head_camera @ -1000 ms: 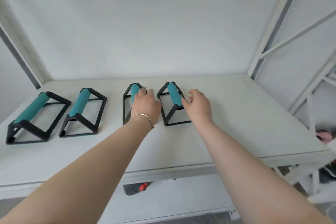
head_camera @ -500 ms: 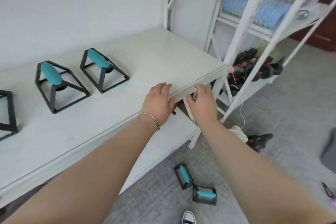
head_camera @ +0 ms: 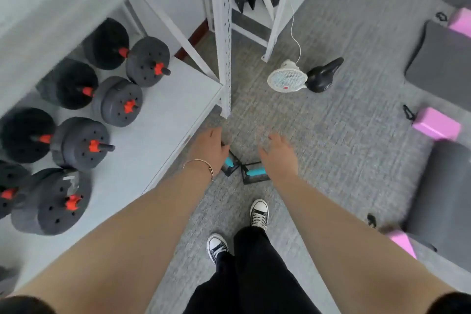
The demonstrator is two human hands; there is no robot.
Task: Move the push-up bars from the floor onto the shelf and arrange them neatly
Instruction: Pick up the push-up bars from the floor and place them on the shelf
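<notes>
Dropped floorward since a moment ago, left hand point(head_camera: 209, 151) and right hand point(head_camera: 279, 157), fingers point(head_camera: 216, 135) loose and empty, reach for two remaining black-and-teal push-up bars point(head_camera: 254, 173).

Bright, even, soft light — faint shadows, motion blur throughout, wide-angle bending at the edges.

push-up bars point(head_camera: 254, 173) – black frames, teal grips | carpet point(head_camera: 331, 160) – grey, fine crosshatch weave | dumbbells point(head_camera: 117, 102): dark grey plates, red-orange collars | shelf point(head_camera: 158, 120): pale grey-white | fan point(head_camera: 286, 79): white, red dot | kettlebell point(head_camera: 322, 76): black | blocks point(head_camera: 435, 123): pink | mats point(head_camera: 438, 58): dark grey | sneakers point(head_camera: 259, 213): black, white toecaps and laces | trousers point(head_camera: 254, 275): black | bracelet point(head_camera: 201, 162): gold
</notes>
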